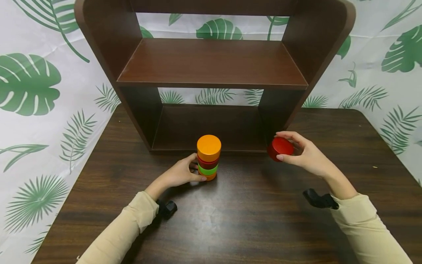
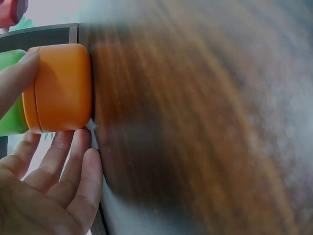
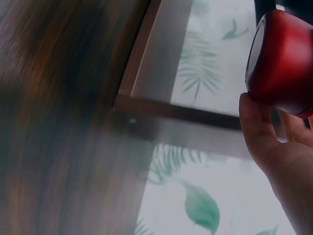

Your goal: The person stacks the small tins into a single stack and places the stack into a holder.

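Small round jars stand in an upright stack on the table. An orange jar (image 1: 209, 146) tops it, with a dark red jar (image 1: 207, 164) and a green jar (image 1: 208, 171) below. At the base is another orange jar (image 2: 63, 88), its lid seam visible in the left wrist view. My left hand (image 1: 181, 172) holds the stack low down, thumb near the green and orange join, fingers behind. Off to the right, my right hand (image 1: 310, 156) grips a red jar (image 1: 282, 146) between thumb and fingers, raised above the table. Its pale, flat end shows in the right wrist view.
A dark brown shelf unit (image 1: 211, 62) stands right behind the stack, its side panel (image 1: 319, 55) close to the red jar. Both hands are over the wood table (image 1: 230, 220). A leaf-patterned cloth (image 1: 29, 146) hangs around the back and sides.
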The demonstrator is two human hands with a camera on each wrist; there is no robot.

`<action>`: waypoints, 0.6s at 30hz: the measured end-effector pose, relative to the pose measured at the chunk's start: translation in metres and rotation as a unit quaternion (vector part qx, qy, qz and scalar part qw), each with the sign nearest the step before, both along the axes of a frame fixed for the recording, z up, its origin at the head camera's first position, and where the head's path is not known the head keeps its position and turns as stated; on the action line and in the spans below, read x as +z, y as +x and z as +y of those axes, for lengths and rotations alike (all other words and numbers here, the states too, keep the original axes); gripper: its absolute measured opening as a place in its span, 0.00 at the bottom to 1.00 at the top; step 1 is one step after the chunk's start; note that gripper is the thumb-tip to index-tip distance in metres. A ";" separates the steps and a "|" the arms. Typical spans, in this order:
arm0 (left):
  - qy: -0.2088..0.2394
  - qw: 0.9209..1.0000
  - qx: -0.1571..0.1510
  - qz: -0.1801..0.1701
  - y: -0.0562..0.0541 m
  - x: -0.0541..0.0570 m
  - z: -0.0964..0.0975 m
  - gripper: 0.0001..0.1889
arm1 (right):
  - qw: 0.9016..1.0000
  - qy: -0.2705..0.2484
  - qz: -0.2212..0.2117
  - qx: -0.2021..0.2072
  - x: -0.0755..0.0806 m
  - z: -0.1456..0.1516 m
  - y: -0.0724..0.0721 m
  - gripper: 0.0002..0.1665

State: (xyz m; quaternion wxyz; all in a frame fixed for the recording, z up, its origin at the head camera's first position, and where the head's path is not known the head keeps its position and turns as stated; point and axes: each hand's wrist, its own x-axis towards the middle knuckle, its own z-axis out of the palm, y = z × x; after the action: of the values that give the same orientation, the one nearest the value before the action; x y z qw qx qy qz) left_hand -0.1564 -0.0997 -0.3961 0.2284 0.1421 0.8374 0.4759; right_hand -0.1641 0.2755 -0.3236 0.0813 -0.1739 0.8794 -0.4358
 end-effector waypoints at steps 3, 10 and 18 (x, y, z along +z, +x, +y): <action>0.000 1.000 -0.001 -0.001 0.000 0.000 0.000 0.33 | 1.000 -0.010 0.000 0.011 0.002 -0.009 0.000 0.35; -0.001 1.000 -0.001 0.001 0.001 0.000 0.001 0.34 | 0.999 -0.048 0.005 0.006 0.012 -0.030 0.000 0.35; -0.010 1.000 0.002 0.005 0.002 0.002 0.001 0.34 | 0.995 -0.093 -0.011 -0.018 0.027 -0.053 -0.001 0.33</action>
State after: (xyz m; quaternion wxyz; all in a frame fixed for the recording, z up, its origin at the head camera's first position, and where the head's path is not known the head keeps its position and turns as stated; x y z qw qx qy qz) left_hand -0.1547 -0.0991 -0.3937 0.2248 0.1406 0.8434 0.4673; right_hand -0.1649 0.2227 -0.2970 0.0662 -0.1603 0.8368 -0.5193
